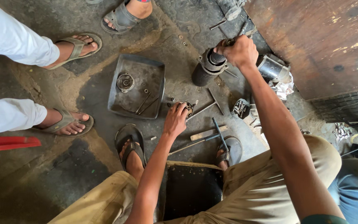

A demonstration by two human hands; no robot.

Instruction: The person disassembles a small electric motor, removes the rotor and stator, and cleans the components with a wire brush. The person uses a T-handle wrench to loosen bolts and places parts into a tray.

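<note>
Right hand [240, 51] is closed around a tool handle [228, 42] set into the top of a dark cylindrical motor housing [207, 66], which stands upright on the oily concrete floor [83, 166]. Left hand [175, 119] is curled over a small round metal part [188, 109] lying on the floor beside a grey metal tray [156, 89]. The housing is judged heavy, rigid and greasy, best gripped around its ribbed collar. T-handle wrenches [217, 135] are seen nearby, and another person's sandalled feet [69, 122] at left.
</note>
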